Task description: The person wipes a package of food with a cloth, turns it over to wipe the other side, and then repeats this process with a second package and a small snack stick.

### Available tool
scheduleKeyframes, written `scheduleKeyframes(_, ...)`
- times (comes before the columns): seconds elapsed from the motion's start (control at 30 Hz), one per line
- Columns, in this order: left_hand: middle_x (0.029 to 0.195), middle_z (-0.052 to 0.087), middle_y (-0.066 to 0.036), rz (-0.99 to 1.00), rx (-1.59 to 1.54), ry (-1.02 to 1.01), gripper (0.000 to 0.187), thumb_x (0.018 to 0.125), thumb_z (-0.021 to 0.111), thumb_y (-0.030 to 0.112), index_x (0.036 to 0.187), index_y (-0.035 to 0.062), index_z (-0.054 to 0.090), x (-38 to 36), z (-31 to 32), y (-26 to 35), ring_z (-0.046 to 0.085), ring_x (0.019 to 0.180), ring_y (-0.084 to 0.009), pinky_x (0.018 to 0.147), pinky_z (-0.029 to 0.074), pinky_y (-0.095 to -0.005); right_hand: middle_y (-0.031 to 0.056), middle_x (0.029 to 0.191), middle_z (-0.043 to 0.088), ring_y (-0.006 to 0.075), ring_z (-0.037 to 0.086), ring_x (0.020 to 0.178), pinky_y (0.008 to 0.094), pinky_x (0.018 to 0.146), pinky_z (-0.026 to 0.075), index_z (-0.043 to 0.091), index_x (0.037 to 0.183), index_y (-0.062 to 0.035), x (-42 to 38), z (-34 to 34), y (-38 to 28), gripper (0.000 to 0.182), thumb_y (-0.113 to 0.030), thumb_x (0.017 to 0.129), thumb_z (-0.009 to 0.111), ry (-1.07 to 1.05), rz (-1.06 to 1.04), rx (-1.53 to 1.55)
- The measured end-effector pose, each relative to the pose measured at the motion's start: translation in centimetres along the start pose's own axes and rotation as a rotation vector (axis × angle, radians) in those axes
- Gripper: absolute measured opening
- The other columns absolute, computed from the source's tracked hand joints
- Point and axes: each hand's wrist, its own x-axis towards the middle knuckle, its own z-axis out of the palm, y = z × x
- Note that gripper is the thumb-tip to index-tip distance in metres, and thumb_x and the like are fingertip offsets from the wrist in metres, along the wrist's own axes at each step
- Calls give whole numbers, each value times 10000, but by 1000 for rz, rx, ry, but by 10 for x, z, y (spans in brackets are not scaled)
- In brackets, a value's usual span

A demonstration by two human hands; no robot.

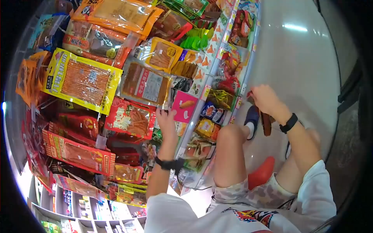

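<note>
My left hand [166,120] is at the rack, its fingers bent at the lower edge of a clear pack with a white label [145,84], beside a pink card [185,106]. Whether the fingers grip anything is hard to make out. Out over the floor on the right, my right hand [264,99] is closed at the top of a brown strip-like pack [266,124] that hangs below it, with a bit of red at the fingertips. A red packet of snack sticks [130,118] hangs left of my left hand.
Hanging snack packs, among them a yellow one [81,80], fill the rack at the left. Shelf trays with small packets [208,129] run along its edge. My knees and a red object [261,173] are below. Shiny floor [299,58] lies to the right.
</note>
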Motion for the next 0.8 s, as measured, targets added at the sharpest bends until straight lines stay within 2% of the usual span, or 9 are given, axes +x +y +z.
scheduleKeyframes(0.07, 1505, 500, -225, 411, 735, -134, 700, 885, 712, 123, 1500, -59, 431, -64, 1, 6, 514, 1362, -298, 1105, 422, -369, 231, 916, 715, 434, 692, 911, 513, 770, 560, 740, 1023, -47, -9, 0, 9, 156, -90, 919, 631, -210, -51, -221)
scheduleKeyframes(0.2, 1629, 311, -290, 512, 618, -904, 637, 872, 667, 168, 1488, 72, 537, -178, 5, -30, 284, 1514, -462, 1225, 237, -551, 208, 973, 732, 398, 709, 923, 483, 750, 560, 740, 1019, -48, -5, 7, 8, 151, -98, 921, 638, -447, -44, -406)
scheduleKeyframes(0.27, 1635, 293, -291, 611, 639, -925, 576, 867, 657, 181, 1437, 118, 601, -206, 0, -24, 227, 1525, -492, 1225, 219, -576, 129, 1017, 753, 323, 736, 909, 448, 731, 564, 739, 1059, -63, 13, 23, 22, 170, -123, 958, 617, 542, 53, 92)
scheduleKeyframes(0.33, 1640, 275, -293, 711, 659, -907, 525, 863, 648, 193, 1386, 163, 665, -213, 3, -22, 170, 1536, -522, 1225, 201, -601, 77, 1065, 741, 294, 726, 963, 445, 820, 555, 706, 1166, -63, 34, -23, 21, 248, -186, 1027, 541, 859, 296, 869)
scheduleKeyframes(0.53, 1652, 245, -289, 612, 704, -898, 461, 863, 631, 196, 1315, 193, 722, -212, -17, -37, 115, 1541, -541, 1222, 199, -617, 150, 1464, 482, 303, 495, 1339, 555, 1145, 377, 491, 1406, -74, 28, -68, 73, 540, -450, 1018, 494, 692, 418, 2135)
scheduleKeyframes(0.63, 1647, 249, -296, 625, 700, -839, 460, 857, 633, 178, 1308, 186, 723, -208, -19, -33, 115, 1543, -538, 1221, 208, -612, 164, 1340, 578, 304, 581, 1223, 568, 1039, 462, 556, 1296, -58, 31, -43, 87, 443, -386, 1001, 509, 500, 652, 1741)
scheduleKeyframes(0.7, 1653, 259, -273, 643, 640, -803, 449, 868, 642, 174, 1310, 184, 719, -209, -26, -36, 108, 1552, -524, 1222, 214, -602, 142, 1148, 655, 288, 645, 1090, 521, 907, 527, 597, 1178, -65, 63, 62, 222, 343, -339, 978, 544, 41, 558, 1709)
scheduleKeyframes(0.77, 1662, 253, -256, 628, 680, -756, 433, 879, 647, 184, 1307, 182, 720, -212, -28, -38, 100, 1557, -514, 1223, 213, -598, 90, 916, 619, 248, 656, 891, 440, 775, 538, 614, 1029, -60, 42, 66, 189, 183, -221, 953, 571, -11, 765, 1345)
scheduleKeyframes(0.8, 1671, 247, -239, 585, 688, -772, 418, 891, 653, 193, 1304, 181, 720, -215, -31, -39, 93, 1563, -504, 1224, 213, -594, 84, 872, 603, 241, 631, 785, 387, 701, 527, 614, 987, -58, 27, 103, 204, 144, -188, 955, 561, 142, 100, 1001)
